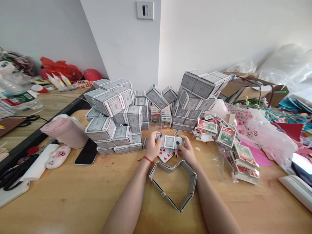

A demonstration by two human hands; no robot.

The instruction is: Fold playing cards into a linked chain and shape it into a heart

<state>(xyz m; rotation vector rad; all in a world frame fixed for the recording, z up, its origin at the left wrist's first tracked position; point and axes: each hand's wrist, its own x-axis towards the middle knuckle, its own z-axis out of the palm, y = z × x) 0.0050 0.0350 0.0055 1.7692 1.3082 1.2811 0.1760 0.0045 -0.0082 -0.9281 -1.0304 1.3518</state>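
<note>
Between them, my left hand (pixel 154 145) and my right hand (pixel 186 147) grip a strip of playing cards (pixel 170 142), patterned backs facing me, one end in each hand. Both thumbs press on its face, and the fingers behind are partly hidden. Beneath the strip, a face-up heart card (pixel 165 155) lies on the table. Nearer me, between my forearms, stands a heart-shaped ring of folded cards (pixel 163 194), hollow in the middle. Beyond my hands are stacked card-covered blocks at the left (pixel 114 130) and at the right (pixel 192 107).
Opened card boxes (pixel 227 135) and plastic bags (pixel 263 130) crowd the right side. A phone (pixel 85 152), a pink roll (pixel 64 130) and black scissors (pixel 14 169) lie at the left. Glue bottles (pixel 59 81) stand farther back. The wooden table (pixel 73 201) spreads toward me.
</note>
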